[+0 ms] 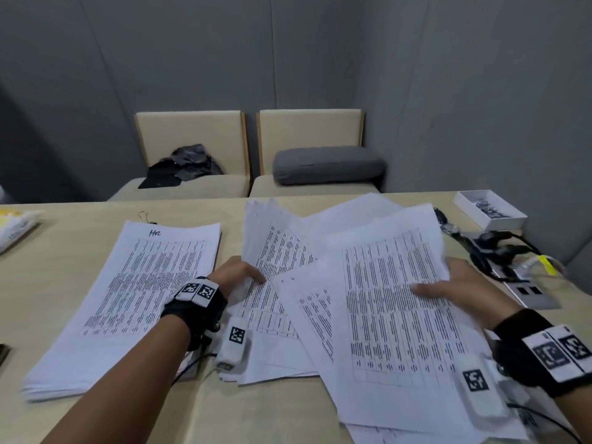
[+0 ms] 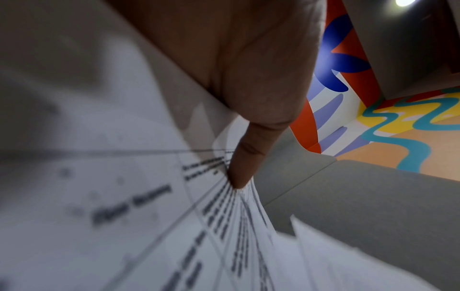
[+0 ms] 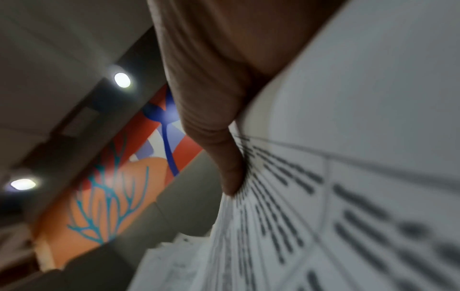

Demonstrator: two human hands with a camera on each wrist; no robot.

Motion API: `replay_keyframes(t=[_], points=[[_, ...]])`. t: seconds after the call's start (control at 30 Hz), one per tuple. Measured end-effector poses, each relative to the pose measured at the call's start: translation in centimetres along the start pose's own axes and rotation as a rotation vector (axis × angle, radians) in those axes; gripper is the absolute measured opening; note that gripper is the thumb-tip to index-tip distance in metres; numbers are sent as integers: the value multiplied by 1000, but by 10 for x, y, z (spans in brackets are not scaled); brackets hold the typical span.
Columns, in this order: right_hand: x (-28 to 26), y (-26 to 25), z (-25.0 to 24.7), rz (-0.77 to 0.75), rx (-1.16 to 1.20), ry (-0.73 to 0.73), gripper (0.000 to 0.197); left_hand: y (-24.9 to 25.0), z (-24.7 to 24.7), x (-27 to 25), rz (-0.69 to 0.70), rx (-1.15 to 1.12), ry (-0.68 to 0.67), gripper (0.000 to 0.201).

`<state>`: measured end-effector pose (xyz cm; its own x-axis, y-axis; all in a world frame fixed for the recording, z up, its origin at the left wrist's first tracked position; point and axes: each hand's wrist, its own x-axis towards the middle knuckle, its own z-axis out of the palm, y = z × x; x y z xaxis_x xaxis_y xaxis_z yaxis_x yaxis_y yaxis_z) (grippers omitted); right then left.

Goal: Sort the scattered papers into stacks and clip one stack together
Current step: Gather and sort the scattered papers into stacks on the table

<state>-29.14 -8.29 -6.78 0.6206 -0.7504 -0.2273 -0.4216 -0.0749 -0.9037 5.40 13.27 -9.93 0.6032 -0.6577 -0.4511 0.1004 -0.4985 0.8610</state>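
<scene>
A beige table (image 1: 80, 274) stands before two cushioned seats (image 1: 192, 149) and grey walls. Only my wrist views catch a bright mural (image 2: 403, 126). My left hand (image 1: 235, 274) and right hand (image 1: 455, 288) each pinch the scattered papers (image 1: 394, 296), printed tables fanned mid-table, beside a neat stack (image 1: 134, 296) at left.

Left hand (image 1: 238, 275) and right hand (image 1: 455, 288) grip loose papers (image 1: 394, 283); neat stack (image 1: 134, 293) lies left on table (image 1: 64, 251).
</scene>
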Motion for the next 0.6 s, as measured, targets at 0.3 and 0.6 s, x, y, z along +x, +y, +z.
replay_keyframes(t=[0.3, 0.6], points=[[15, -58, 42, -189, 169, 271, 53, 7, 8, -18, 35, -308, -141, 49], [50, -38, 100, -185, -276, -106, 73, 14, 6, -46, 150, -2, 25, 37]])
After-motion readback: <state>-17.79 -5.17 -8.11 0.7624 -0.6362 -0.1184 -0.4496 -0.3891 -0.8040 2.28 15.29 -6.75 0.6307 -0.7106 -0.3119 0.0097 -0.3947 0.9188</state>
